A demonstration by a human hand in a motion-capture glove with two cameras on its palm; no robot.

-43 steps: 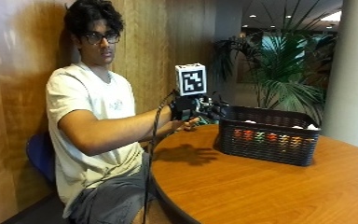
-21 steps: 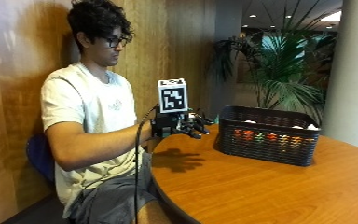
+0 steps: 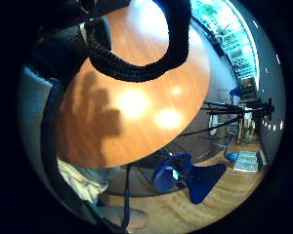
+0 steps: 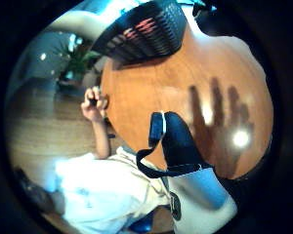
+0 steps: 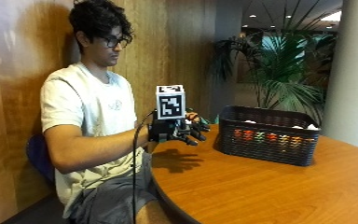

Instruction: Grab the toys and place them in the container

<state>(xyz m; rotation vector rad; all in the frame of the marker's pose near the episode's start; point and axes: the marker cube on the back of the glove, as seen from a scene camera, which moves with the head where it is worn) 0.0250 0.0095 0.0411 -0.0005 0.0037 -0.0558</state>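
My gloved right hand (image 5: 178, 131) hovers a little above the near edge of the round wooden table (image 5: 259, 186), fingers spread and holding nothing. Its shadow (image 4: 217, 122) on the wood shows the fingers apart. A black woven basket (image 5: 269, 135) stands on the table beyond the hand, a short gap away. Colourful toys (image 5: 259, 136) show through its wall, and white bits peek over its rim. No loose toy shows on the table. The bare left hand (image 4: 94, 103) is curled at the table's edge beside the basket (image 4: 146, 29).
The person sits on a blue chair against a wood-panelled wall. A large potted palm (image 5: 278, 74) and a white pillar (image 5: 353, 70) stand behind the basket. Another blue chair (image 3: 185, 175) is on the floor past the table (image 3: 146, 97).
My gloved hand has drawn back from the basket toward the person and dropped slightly, still holding nothing. The basket has not moved.
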